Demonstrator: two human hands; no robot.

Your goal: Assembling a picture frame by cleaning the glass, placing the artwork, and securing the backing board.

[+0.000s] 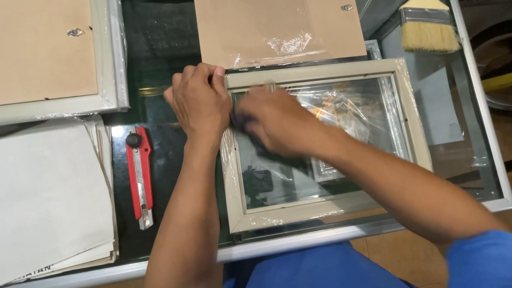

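Glass-topped table [488, 154] under you, picture frame [331, 203] dead center, long axis running 9 to 3. Your left hand [200, 102] clamps its 10 o'clock corner, fingers curled; your right hand [276, 122], blurred, presses a dark cloth on the glass. Farther out at 1 o'clock: paintbrush [425, 12].

The rectangular picture frame [331, 203] wrapped in clear plastic is pale beige, with glossy, see-through glass. The flat hardboard backing panel [242, 28] above it is plain light brown, as is the backing of the larger grey-framed board [10, 50] at the far left. The slim utility knife [141, 177] is bright red with a black knob. The wide paintbrush [425, 12] has a cream handle, orange tip, silver band and straw-coloured bristles. The stacked paper sheets [22, 199] are off-white. The glass-topped desk [153, 46] looks dark green-black with a silver edge. The sleeves [498, 261] are blue.
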